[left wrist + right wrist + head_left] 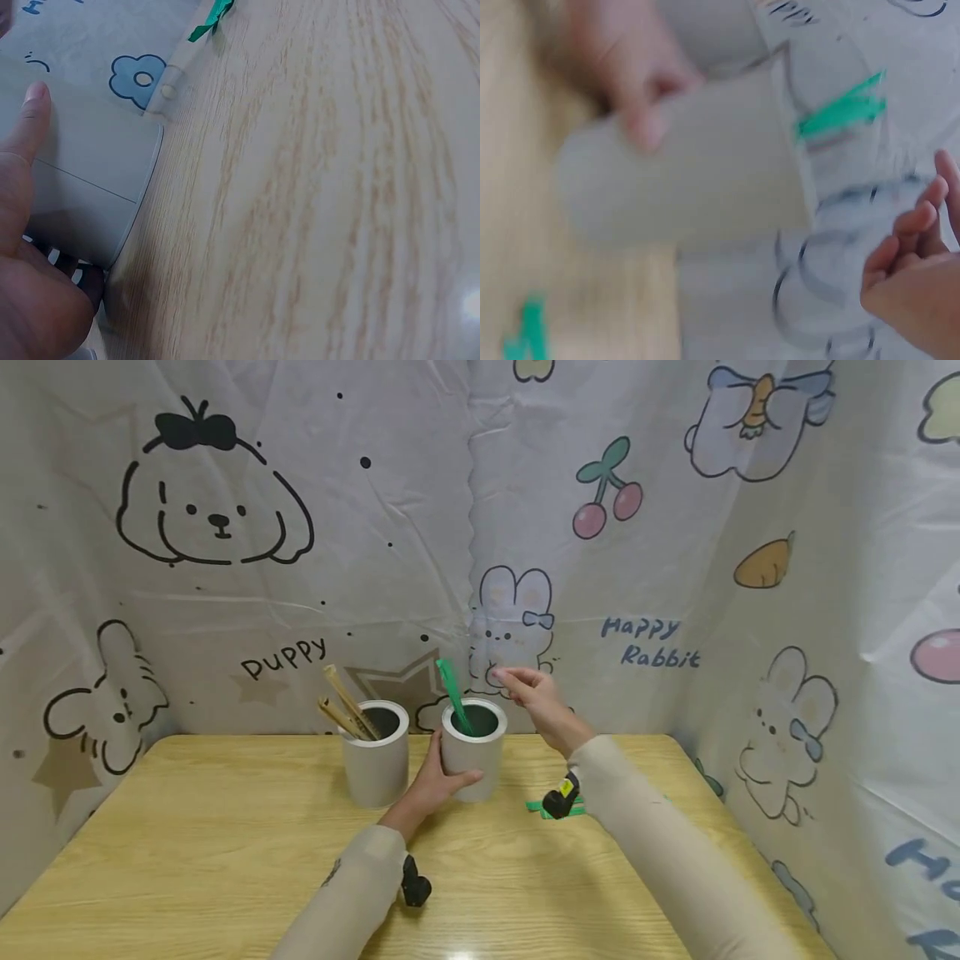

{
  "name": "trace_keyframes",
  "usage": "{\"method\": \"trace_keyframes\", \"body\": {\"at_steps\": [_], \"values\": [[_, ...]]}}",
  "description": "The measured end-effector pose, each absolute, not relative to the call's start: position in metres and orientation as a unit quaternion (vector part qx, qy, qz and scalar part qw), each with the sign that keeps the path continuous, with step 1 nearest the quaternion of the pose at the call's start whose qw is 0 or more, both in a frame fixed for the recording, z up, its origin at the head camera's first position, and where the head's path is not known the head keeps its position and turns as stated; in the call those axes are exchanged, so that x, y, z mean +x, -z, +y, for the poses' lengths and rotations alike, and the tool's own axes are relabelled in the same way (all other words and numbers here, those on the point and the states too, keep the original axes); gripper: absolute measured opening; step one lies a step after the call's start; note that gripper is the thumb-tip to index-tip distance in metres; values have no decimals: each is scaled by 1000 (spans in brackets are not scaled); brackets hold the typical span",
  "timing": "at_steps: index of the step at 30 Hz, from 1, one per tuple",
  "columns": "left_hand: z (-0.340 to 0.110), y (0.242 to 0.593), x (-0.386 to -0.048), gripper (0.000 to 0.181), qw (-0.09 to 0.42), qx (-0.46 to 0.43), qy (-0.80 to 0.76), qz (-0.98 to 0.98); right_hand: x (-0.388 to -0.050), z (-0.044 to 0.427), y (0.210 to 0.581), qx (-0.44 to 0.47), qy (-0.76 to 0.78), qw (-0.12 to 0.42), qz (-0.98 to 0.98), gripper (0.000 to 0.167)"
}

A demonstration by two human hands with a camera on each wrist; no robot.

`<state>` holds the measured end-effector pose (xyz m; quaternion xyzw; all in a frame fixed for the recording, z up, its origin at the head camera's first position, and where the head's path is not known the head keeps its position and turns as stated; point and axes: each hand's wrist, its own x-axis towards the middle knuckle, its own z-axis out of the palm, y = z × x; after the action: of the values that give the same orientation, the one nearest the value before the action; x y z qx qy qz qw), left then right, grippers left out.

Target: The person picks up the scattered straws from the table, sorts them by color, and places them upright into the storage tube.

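My left hand grips a white cylindrical cup, its thumb across the front and its fingers around the left side. Narrow green strips stand in that cup, leaning left above the rim. To the upper right of the cup, my right hand hangs in the air, apart from the rim. In the right wrist view its fingers are loosely bent, and nothing shows between them. The left wrist view has the thumb lying along the cup wall; the cup's inside is hidden there.
A second white cup stands just left, with several tan sticks leaning in it. More green strips lie on the wooden table at right, partly behind the right wrist camera. A printed cloth hangs behind the table.
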<state>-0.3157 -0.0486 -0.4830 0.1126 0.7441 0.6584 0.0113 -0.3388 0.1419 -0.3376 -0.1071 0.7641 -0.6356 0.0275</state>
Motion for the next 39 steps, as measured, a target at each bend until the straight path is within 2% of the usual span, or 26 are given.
{"method": "trace_keyframes", "body": {"at_steps": [6,12,17,23,28,39], "values": [[-49,484,-317,101,11,103,-654,749,-317,214,378,-137,543,92,823,45],[-48,482,-316,99,13,103,-659,745,-298,270,422,-119,508,80,850,44],[-49,480,-315,101,16,101,-656,748,-292,301,442,-127,466,77,872,38],[-50,479,-313,102,19,96,-654,750,-294,321,461,-141,428,83,889,27],[-49,479,-312,101,20,96,-656,749,-296,329,474,-177,424,91,883,24],[-50,479,-313,100,17,102,-663,742,-298,324,482,-180,398,70,897,14]]}}
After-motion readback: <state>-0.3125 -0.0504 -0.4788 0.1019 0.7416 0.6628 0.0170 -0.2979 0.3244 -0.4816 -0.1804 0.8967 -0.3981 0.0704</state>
